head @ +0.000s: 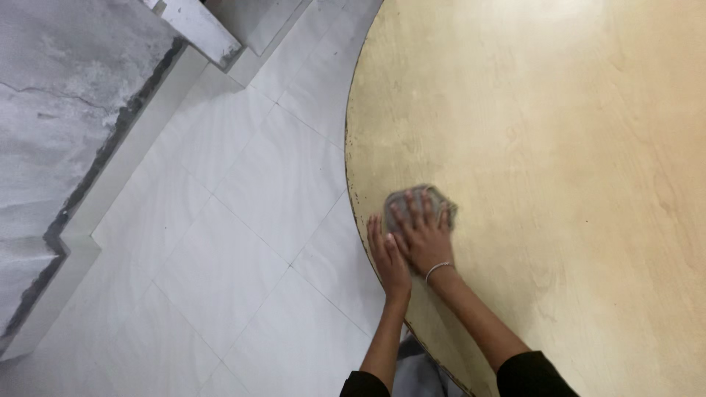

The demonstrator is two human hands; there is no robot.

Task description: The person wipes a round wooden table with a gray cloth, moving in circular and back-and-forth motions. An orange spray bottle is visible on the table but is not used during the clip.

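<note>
Large round pale wooden counter (559, 184) seen above white tiled floor (243, 220). Small grey crumpled cloth (421, 200) pressed flat near counter edge under right hand (424, 235), fingers spread for pressure. Left hand (388, 259) laid open alongside, touching right, nothing gripped.

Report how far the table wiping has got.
Done: cannot tell; no wiped patch stands out on the table. In hand: the right hand presses a grey cloth near the edge, the left hand beside it at the rim. Left: most of the top lies beyond the cloth.
</note>
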